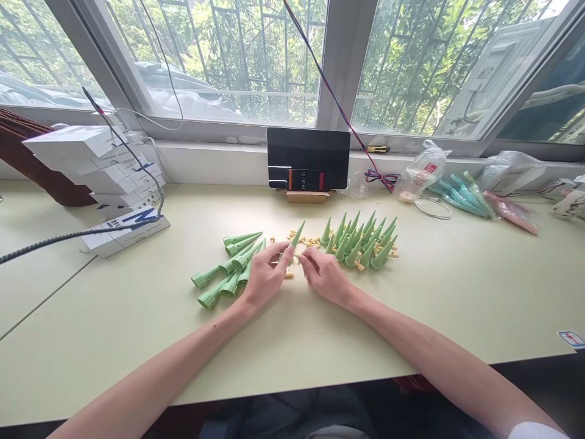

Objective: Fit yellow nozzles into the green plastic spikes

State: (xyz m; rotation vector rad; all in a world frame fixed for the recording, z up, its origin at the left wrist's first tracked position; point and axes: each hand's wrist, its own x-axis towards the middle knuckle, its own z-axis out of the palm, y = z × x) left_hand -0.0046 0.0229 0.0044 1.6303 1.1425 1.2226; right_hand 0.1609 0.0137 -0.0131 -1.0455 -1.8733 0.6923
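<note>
My left hand [265,273] is closed around a green plastic cone spike [298,234], its pointed tip rising up and to the right. My right hand [325,275] pinches a small yellow plastic piece [297,258] against the side of that spike; the fingers partly hide it. Left of my left hand, several green spikes [211,299] lie on their sides, hollow ends toward me. To the right, a cluster of green spikes [351,249] stands upright, with yellow pieces sticking out of some. Loose yellow pieces [311,241] lie just beyond my hands.
A pale table [292,353] fills the foreground. Behind my hands, a phone [309,180] leans on a dark tablet [309,149] over a cardboard support. White boxes [123,177] and a black cable stand at the left. Plastic bags [425,167] and blue-green packets [464,195] lie back right.
</note>
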